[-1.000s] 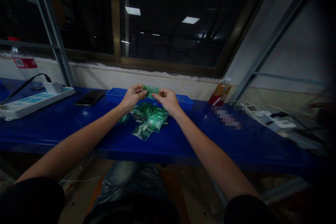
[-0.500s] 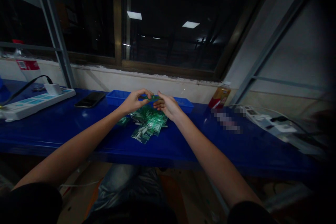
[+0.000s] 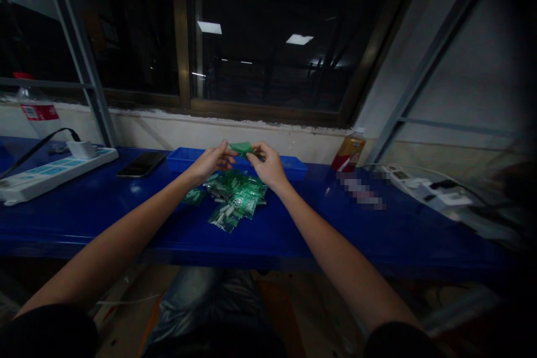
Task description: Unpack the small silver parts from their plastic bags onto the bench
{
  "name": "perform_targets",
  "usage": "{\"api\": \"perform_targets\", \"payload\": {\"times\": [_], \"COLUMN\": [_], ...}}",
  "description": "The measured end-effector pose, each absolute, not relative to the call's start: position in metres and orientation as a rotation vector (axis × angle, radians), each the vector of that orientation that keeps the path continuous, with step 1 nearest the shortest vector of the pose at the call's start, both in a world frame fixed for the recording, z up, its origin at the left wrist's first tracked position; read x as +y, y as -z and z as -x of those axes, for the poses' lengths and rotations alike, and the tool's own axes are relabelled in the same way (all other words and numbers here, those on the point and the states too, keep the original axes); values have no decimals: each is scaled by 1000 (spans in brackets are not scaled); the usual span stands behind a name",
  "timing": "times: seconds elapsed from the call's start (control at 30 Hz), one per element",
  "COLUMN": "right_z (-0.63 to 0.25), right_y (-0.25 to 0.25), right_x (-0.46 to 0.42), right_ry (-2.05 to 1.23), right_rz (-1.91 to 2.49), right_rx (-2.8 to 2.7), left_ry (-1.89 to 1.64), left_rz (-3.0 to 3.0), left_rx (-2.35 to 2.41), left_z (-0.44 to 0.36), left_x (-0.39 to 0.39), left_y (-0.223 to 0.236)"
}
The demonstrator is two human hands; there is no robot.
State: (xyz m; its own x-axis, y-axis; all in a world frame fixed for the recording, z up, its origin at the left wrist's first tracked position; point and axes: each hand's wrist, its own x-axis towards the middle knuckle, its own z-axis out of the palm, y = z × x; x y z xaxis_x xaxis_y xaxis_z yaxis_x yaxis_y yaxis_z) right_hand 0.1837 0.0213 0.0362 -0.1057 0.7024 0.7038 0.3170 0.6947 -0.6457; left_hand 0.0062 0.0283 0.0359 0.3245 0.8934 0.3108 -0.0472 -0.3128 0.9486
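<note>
While working two-handed above blue table (image 3: 272, 235), pinched green bag (image 3: 241, 147) between thumb and fingers of right hand (image 3: 267, 165). Had bag up off the table, between both hands, in front of blue tray (image 3: 292, 165). Held left hand (image 3: 210, 163) right by bag's left edge, with thumb raised and fingers curled below; couldn't tell whether pinching it or just near. Saw pile of green bags (image 3: 239, 193) on table below hands, with white pieces inside. Spotted smaller green clump (image 3: 193, 196) at pile's left side. Left of tray, saw dark phone (image 3: 141, 164) flat, then white power strip (image 3: 59, 173). Farther left, saw red-capped bottle (image 3: 37, 113). To the right, saw amber drink bottle (image 3: 349, 151) near wall, plus second power strip (image 3: 440, 194)
</note>
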Motion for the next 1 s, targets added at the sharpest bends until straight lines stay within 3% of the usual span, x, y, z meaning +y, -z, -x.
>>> {"api": "perform_targets", "payload": {"times": [0.13,0.3,0.43,0.7,0.87,1.0], "right_z": [-183,-178,-174,-173,-170,-172], "right_y": [-37,-37,-39,-45,-46,-44], "right_x": [14,10,14,11,5,11], "right_ry": [10,86,-169,-1147,-1240,-1063], "right_rz": [765,750,825,1067,900,910], "right_rx": [-1924,-1879,-1667,-1438,-1405,-1364], "left_ry": [-1107,-1232,-1368,-1490,-1471,-1454], "left_rz": [-1401,-1315,-1270,-1324,-1354,-1369], "left_rx": [869,714,634,537,500,561], "left_z": [-6,-13,-16,-13,-16,-14], "left_x": [27,23,19,19,15,15], "left_y": [-37,-39,-40,-42,-43,-44]}}
